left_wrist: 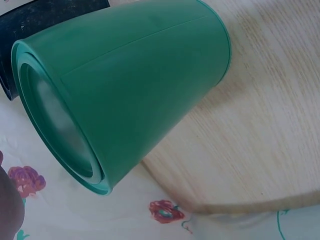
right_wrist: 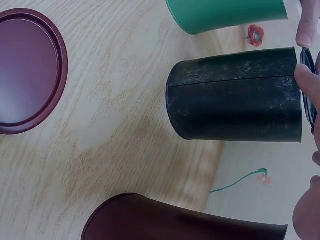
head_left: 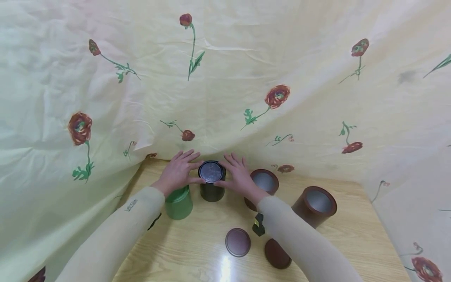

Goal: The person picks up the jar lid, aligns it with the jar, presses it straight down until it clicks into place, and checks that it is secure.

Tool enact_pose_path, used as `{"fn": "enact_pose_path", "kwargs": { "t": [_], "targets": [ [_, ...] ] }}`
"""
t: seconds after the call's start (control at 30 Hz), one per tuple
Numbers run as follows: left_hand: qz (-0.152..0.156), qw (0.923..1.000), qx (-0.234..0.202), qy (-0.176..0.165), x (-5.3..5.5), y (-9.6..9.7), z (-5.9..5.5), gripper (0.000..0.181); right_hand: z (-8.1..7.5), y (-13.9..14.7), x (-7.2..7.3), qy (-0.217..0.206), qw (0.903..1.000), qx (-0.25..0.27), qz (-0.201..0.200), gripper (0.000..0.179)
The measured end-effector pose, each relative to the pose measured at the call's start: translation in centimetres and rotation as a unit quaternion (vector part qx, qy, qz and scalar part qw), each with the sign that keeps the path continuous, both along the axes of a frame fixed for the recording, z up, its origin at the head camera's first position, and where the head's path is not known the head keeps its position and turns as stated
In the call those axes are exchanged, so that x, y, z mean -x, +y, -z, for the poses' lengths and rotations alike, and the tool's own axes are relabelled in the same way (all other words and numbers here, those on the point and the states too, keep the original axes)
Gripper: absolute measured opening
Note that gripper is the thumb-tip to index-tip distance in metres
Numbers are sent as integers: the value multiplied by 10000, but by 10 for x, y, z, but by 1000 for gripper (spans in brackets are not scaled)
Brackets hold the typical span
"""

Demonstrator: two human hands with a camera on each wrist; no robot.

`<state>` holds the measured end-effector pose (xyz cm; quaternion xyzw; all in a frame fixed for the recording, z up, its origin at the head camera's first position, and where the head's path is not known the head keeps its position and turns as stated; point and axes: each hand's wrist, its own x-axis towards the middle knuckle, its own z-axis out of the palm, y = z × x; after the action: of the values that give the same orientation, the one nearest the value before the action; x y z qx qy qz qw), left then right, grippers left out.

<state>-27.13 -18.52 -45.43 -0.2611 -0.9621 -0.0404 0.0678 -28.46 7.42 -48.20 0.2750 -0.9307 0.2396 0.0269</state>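
Observation:
A round black lid [head_left: 211, 171] sits at the mouth of a black can [head_left: 212, 194] that stands upright near the back of the table. My left hand [head_left: 177, 172] pinches the lid's left edge between thumb and forefinger, the other fingers spread. From the other side my right hand [head_left: 239, 176] holds the lid's right edge the same way. In the right wrist view the lid [right_wrist: 308, 112] shows a thin gap from the can's rim. Beneath my left hand is a green can [left_wrist: 130, 85]; whether its recessed top is covered, I cannot tell.
To the right stand two uncovered brown cans, one [head_left: 276, 184] partly behind my right wrist and the other [head_left: 306, 211] beyond my forearm. A reddish-brown lid [head_left: 238, 243] and a darker one [head_left: 277, 254] lie nearer me. Flowered cloth [head_left: 225, 98] hangs around the wooden table [head_left: 204, 239].

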Motion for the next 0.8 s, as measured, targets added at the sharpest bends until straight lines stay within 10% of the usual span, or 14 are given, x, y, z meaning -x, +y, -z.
{"fn": "enact_pose_path", "kwargs": {
  "t": [0.8],
  "targets": [
    [146,9994,-41,-326,12,2,-8,74,-7,-2,6,-467,9986,-144,198,76]
  ]
}}
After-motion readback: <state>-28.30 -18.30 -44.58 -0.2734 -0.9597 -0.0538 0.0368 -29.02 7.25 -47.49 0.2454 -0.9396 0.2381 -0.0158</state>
